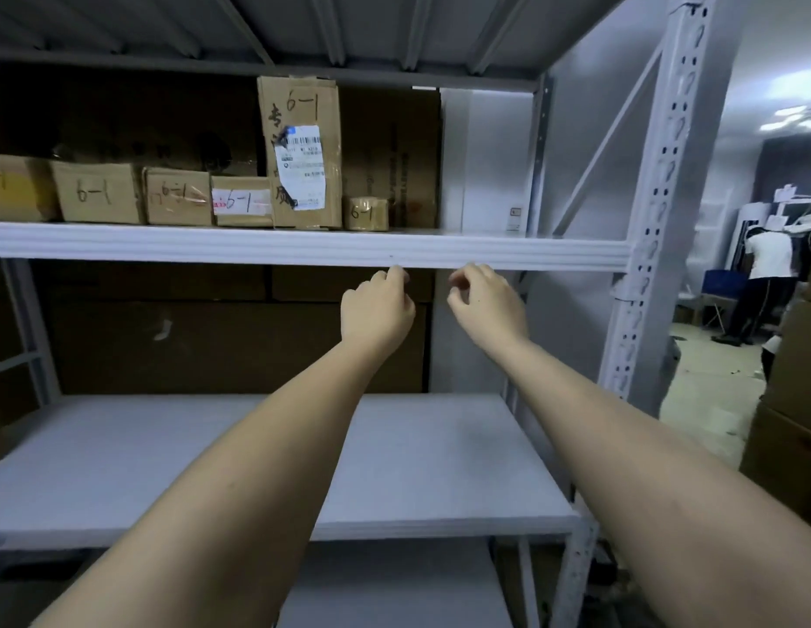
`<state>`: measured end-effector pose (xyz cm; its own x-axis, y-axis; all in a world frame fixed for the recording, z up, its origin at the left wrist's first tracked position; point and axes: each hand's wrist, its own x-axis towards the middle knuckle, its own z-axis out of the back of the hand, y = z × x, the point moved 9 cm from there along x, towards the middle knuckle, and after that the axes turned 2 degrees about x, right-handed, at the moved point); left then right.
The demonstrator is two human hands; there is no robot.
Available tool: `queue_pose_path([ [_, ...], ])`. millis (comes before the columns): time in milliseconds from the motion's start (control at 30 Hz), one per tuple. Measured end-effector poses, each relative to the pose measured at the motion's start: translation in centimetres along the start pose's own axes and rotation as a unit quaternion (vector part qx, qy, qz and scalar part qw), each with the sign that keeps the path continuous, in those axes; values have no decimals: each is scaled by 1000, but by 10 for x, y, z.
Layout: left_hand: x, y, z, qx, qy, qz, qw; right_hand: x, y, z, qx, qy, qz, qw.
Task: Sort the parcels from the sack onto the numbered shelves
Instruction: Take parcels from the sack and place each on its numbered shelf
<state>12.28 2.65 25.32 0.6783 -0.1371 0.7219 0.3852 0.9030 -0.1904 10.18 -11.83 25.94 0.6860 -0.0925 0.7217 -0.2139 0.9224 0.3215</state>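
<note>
both forearms reach forward and up from the bottom edge of the view, bare, nothing carried. left hand point(377, 305) sits just under the front edge of the upper shelf point(508, 253), fingers loosely curled, fingertips at or almost at the lip; contact cannot be told. right hand point(485, 301) is beside it, a small gap between the two, fingers also loosely curled and empty, just below the same lip.

below the arms, the lower shelf point(123, 469) shows a bare white board, with another board under it near the bottom edge.

on the upper shelf, parcels stand in a row along the front edge, left to middle: a box with yellow tape point(18, 188) at the left edge of view, then a brown box marked 6-1 point(95, 192), a smaller taped box point(177, 197), a low box with a white and red label point(243, 201), a tall upright box marked 6-1 with a shipping label point(299, 151), and a small round-edged parcel point(366, 213) marked 6-1 at the row's right end. the shelf's right portion holds no parcels at its front.

behind the row, large dark cartons point(390, 151) fill the back.

right of the perforated upright post point(666, 197), far off, a person in a white top point(766, 274) stands facing away.
</note>
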Motion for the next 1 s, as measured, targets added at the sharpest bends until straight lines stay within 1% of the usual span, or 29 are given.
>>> queue_pose_path([
  [100,-34,-42,-22,3,41,12,999,-41,-38,19,-14,25,-10,1000],
  [200,-64,-91,-49,6,92,9,996,-79,-82,38,-28,42,-38,998],
  [400,-122,-182,-111,-5,181,-22,983,-144,-173,65,-67,84,-116,987],
  [533,-151,-234,-161,-26,247,-40,968,-184,-235,73,-79,113,-172,975],
  [633,-175,-269,-207,-22,309,-67,949,-217,-290,68,-109,154,-212,959],
  [733,-200,-299,-260,-25,384,-88,919,-249,-348,58,-129,203,-249,938],
  [867,-226,-330,-329,-47,459,-97,882,-288,-427,40,-103,256,-328,903],
  [933,-238,-344,-363,-50,491,-103,864,-305,-464,29,-92,275,-359,887],
  [1000,-250,-356,-394,-48,523,-108,844,-324,-494,21,-106,310,-376,867],
])
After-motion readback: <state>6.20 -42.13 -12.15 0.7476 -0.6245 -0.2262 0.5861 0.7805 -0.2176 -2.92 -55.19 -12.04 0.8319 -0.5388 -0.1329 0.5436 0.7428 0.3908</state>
